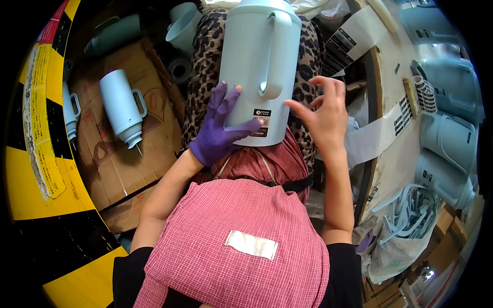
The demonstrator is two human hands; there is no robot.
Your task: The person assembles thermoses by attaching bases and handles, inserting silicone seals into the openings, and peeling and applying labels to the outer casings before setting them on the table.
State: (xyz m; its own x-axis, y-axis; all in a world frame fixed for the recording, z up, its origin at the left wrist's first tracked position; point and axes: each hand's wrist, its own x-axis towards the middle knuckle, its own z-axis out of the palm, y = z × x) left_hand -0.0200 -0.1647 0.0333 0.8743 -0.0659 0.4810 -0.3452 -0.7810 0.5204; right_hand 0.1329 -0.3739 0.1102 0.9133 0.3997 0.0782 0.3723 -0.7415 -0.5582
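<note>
A pale blue thermos jug [245, 61] lies across my lap, its handle [278, 56] facing up. On its side near the close end sits a small black-and-white label [262, 114]. My left hand [218, 123], in a purple glove with bare fingertips, grips the jug's left side, its thumb pressed over the label. My right hand [328, 115] is bare and hangs just right of the jug. Its fingers are apart and curved, with nothing seen between them.
To the right, a strip of labels [377, 136] crosses the bench edge near a metal spring [425, 94] and several blue jugs [446, 134]. A bag of handles [411, 215] stands below. At left, another jug [121, 105] lies on cardboard [102, 174] beside a yellow-black striped edge [56, 220].
</note>
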